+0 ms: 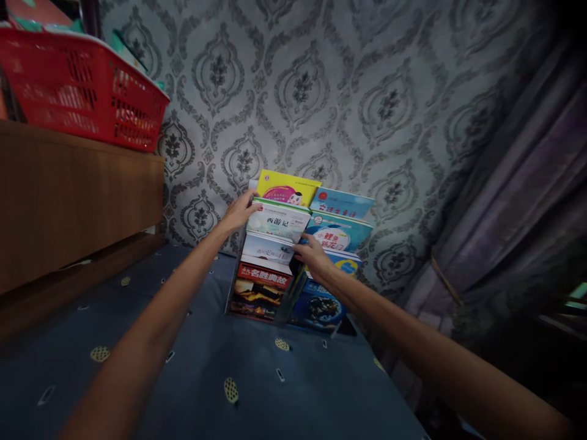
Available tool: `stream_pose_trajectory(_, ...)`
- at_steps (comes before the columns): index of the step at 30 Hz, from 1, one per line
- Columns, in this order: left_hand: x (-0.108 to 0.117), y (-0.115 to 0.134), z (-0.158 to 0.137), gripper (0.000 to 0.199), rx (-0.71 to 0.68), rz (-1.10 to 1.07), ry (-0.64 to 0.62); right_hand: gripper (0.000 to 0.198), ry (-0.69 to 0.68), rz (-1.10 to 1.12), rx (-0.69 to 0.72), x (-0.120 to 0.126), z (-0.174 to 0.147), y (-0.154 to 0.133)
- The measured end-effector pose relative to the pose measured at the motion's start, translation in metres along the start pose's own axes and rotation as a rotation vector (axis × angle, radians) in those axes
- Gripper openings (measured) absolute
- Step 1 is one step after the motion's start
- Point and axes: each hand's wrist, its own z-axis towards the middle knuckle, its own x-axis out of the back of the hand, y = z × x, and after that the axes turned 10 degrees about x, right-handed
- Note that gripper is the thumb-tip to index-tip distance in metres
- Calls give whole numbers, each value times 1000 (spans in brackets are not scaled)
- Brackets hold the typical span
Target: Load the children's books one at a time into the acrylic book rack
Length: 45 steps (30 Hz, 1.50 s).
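Both hands are on a white-covered book (279, 221) in the left column of a stepped book rack (229, 290) in front of the wall. My left hand (242, 211) grips its upper left edge, thumb over the cover. My right hand (313, 253) holds its lower right side, with some fingers hidden behind my own hand. Behind the white book stands a yellow book (287, 188). Below it are a pale blue book (268, 252) and a dark red book (259, 290). The right column holds two light blue books (343, 203) and a dark blue book with a globe (321, 308).
The rack stands on a blue cloth (192, 379) with pineapple prints. A wooden cabinet (82, 201) at the left carries a red plastic basket (87, 85). Patterned wallpaper (302, 91) covers the wall behind, and a greyish-purple curtain (495, 201) hangs at the right.
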Motion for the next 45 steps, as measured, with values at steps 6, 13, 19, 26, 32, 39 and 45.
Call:
stream_pose_trajectory(6, 3, -4, 3, 26, 30, -54, 2, 52, 6, 21, 42, 1, -6, -2)
stream_pose_trajectory(13, 8, 5, 37, 23, 107, -251, 31, 55, 15, -8, 25, 3, -8, -5)
stream_pose_trajectory(19, 8, 10, 52, 32, 178, -420, -189, 57, -4, -27, 38, 5, -10, -6)
stream_pose_trajectory(26, 6, 7, 52, 33, 198, -508, -205, 64, -25, -49, 33, 3, -13, -7)
stream_pose_trajectory(32, 5, 9, 46, 31, 199, -533, -208, 66, -57, -84, 49, 6, -10, -1)
stream_pose_trajectory(39, 14, 3, 22, 27, 229, -522, -83, 52, -47, 35, 28, 14, -20, 20)
stream_pose_trajectory(45, -4, -48, -68, 25, 325, -506, 43, 42, 34, 65, -114, 18, -56, 53)
